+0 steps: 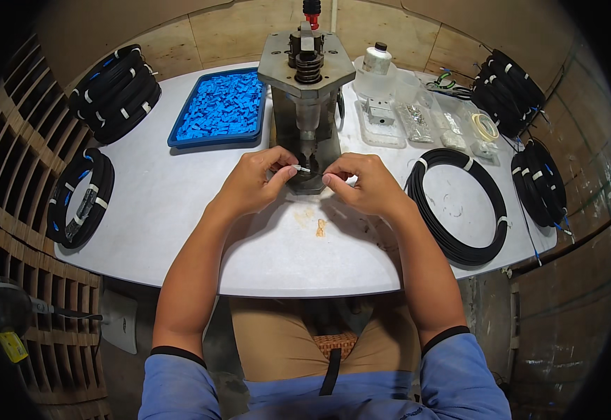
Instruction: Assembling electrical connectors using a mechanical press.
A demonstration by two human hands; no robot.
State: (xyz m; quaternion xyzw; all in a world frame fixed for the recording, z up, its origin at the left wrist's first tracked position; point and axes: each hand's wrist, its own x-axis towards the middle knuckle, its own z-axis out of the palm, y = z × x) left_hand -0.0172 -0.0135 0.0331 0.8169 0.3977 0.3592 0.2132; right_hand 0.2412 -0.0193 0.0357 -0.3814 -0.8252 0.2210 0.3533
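My left hand (253, 180) pinches a small whitish connector-like piece (303, 169) between thumb and forefinger, its tip pointing right. Just across from it, my right hand (367, 183) is closed in a pinch on what looks like a thin dark cable (321, 174), mostly hidden by the fingers. Both hands meet in front of the lower tooling of a grey metal bench press (307, 77), close to its base. Whether the whitish piece and the cable touch, I cannot tell.
Left of the press stands a dark blue tray (172, 138) of small blue parts. A black cable coil (498, 234) lies right of my right hand; more coils (115, 94) sit at the table's sides. Behind it are a white bottle (377, 60), a metal block (380, 112) and small-parts bags (421, 124).
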